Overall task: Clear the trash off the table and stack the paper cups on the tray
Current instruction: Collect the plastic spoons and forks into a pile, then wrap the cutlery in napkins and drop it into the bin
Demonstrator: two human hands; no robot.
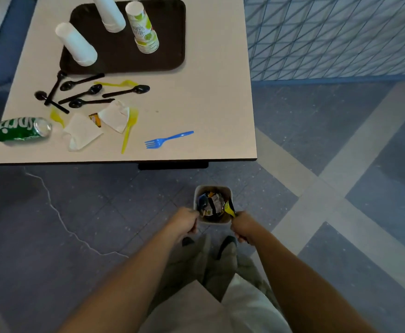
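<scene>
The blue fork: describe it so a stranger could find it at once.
Start at the pale table with the dark tray at its far end. Near the table's front edge, right of the crumpled napkins, lies the blue fork. It is the only blue utensil there; the others are black spoons or yellow cutlery.

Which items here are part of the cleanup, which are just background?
Job: cup stacks, tray, black spoons, napkins, soda can, blue fork, yellow fork, bin, both hands.
Background: table, floor cable, mesh fence.
</scene>
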